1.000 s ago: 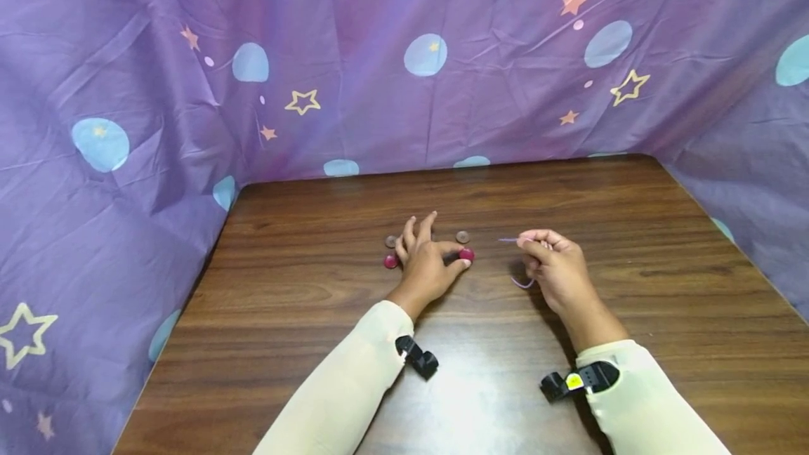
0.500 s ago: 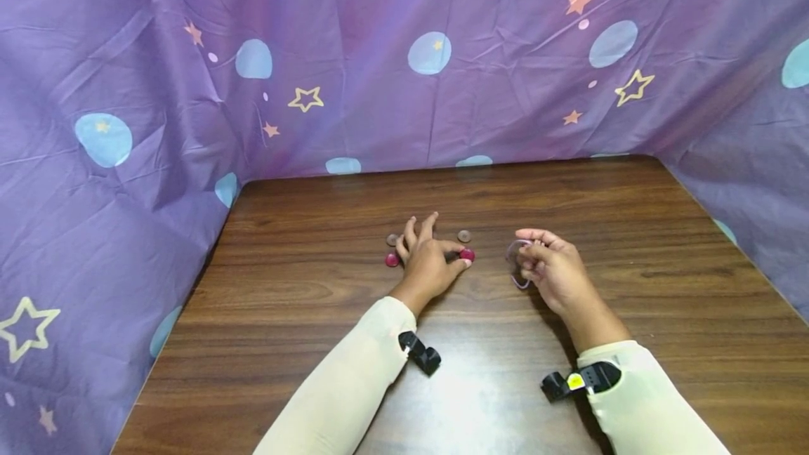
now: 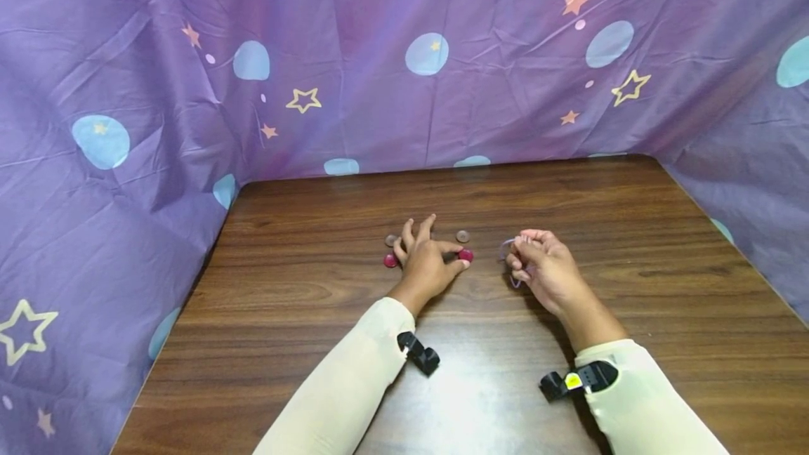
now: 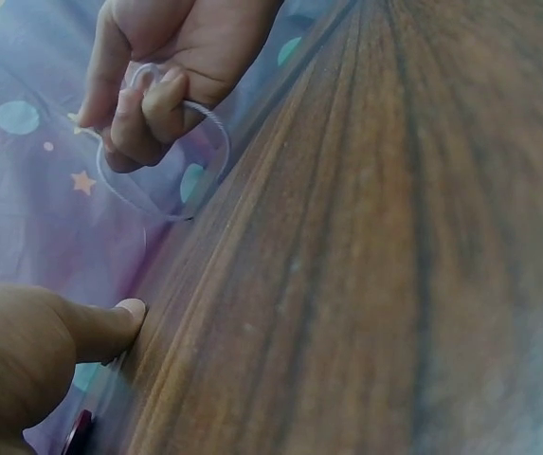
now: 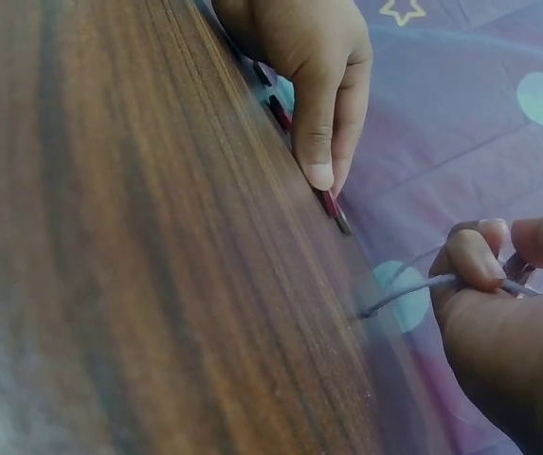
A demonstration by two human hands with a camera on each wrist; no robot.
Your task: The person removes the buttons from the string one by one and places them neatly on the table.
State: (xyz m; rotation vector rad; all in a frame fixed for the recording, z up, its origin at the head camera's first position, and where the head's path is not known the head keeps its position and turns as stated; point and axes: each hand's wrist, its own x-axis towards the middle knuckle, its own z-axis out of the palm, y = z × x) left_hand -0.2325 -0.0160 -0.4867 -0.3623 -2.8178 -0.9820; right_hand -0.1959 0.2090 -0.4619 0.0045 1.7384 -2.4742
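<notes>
My left hand is low over the table, its thumb and index finger pinching a red button at the tabletop. Its other fingers spread forward. Another red button and a grey-brown button lie beside those fingers, partly covered. A second grey-brown button lies just beyond the pinched one. To the right, my right hand holds a thin purple cord between thumb and curled fingers. The cord loops out below the fingers in the left wrist view. Something small and dark shows between the right fingers.
The brown wooden table has rounded far corners. A purple curtain with stars and blue dots hangs behind it and along both sides. Black wrist cameras sit on both cream sleeves.
The cord's free end, straight and pointing left a second ago, now bends in a loop. My right hand has shifted slightly left, its fingers more curled. My left hand keeps its place.
</notes>
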